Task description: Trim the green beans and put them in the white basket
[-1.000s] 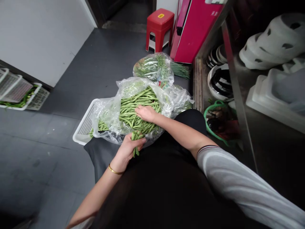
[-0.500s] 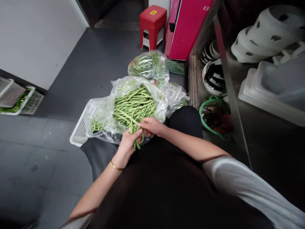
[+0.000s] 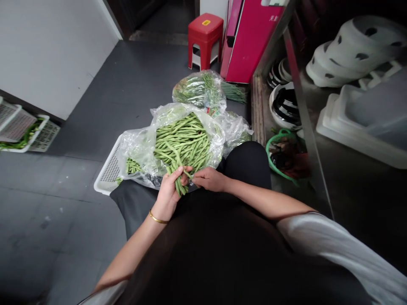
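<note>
A clear plastic bag [image 3: 140, 148] full of long green beans [image 3: 182, 142] lies over a white slotted basket [image 3: 110, 169], just beyond my knees. My left hand [image 3: 168, 192], with a gold bangle at the wrist, is closed round a small bundle of beans [image 3: 180, 180] at the bag's near edge. My right hand [image 3: 210, 178] is beside it, its fingers pinching the end of a bean in that bundle. My lap in dark cloth fills the foreground.
A second bag of greens [image 3: 199, 89] lies behind the first. A red stool [image 3: 205, 38] and a pink cabinet [image 3: 251, 40] stand at the back. A steel shelf [image 3: 299, 106] on the right holds white tubs [image 3: 359, 46]; a green basket [image 3: 284, 154] sits beneath. White trays [image 3: 23, 129] lie far left.
My right hand left the bean pile in the bag and came down beside my left hand, joining it at the bundle. The left hand stayed gripped on its beans.
</note>
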Available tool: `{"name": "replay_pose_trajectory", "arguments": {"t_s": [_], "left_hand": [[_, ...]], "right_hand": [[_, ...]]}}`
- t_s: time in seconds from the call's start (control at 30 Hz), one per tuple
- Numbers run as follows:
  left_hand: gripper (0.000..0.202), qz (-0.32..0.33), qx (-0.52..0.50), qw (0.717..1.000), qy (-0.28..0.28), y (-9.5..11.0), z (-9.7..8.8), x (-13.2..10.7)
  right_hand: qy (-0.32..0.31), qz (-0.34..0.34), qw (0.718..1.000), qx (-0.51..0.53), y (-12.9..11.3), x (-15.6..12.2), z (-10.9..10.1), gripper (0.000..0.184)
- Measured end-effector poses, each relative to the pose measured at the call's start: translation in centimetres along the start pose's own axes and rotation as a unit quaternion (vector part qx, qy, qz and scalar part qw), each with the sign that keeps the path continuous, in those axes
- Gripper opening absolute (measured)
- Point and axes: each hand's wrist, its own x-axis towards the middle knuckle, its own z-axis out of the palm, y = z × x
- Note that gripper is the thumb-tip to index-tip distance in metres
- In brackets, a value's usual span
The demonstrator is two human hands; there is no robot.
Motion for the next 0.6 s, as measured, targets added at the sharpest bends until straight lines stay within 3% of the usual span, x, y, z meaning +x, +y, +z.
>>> {"name": "replay_pose_trajectory", "arguments": {"t_s": [0.07, 0.17, 0.23, 0.27, 0.33, 0.4, 0.43, 0.53, 0.6], "left_hand": [[0.023, 0.032, 0.026, 0.999, 0.014, 0.1, 0.0, -0.3], [0.018, 0.091, 0.066, 0.992, 0.053, 0.3, 0.4, -1.0], [0.018, 0.103, 0.075, 0.990, 0.061, 0.4, 0.6, -1.4], [0.018, 0.099, 0.079, 0.990, 0.054, 0.4, 0.6, -1.6], [0.019, 0.072, 0.102, 0.992, 0.020, 0.5, 0.7, -1.9], [0.020, 0.040, 0.133, 0.990, -0.022, 0.4, 0.6, -2.0], [0.021, 0.027, 0.145, 0.988, -0.039, 0.4, 0.6, -2.0], [0.023, 0.001, 0.169, 0.984, -0.059, 0.5, 0.6, -2.1], [0.022, -0.013, 0.167, 0.984, -0.055, 0.7, 0.5, -2.4]], "right_hand": [[0.014, 0.069, 0.993, 0.095, 0.3, 0.1, 0.0, 0.029], [0.151, 0.125, 0.935, 0.295, 1.0, -0.1, -0.9, 0.026], [0.225, 0.117, 0.904, 0.345, 1.4, -0.2, -1.9, 0.028], [0.206, 0.118, 0.913, 0.333, 1.5, -0.3, -2.5, 0.028], [0.074, 0.140, 0.951, 0.265, 1.3, -0.4, -3.5, 0.029], [-0.033, 0.144, 0.968, 0.202, 0.7, -0.3, -4.1, 0.033], [-0.042, 0.133, 0.972, 0.190, 0.2, -0.1, -4.2, 0.034], [0.028, 0.071, 0.982, 0.174, -0.6, 0.9, -3.7, 0.032], [0.072, 0.033, 0.992, 0.102, -0.3, 1.5, -3.3, 0.027]]}}
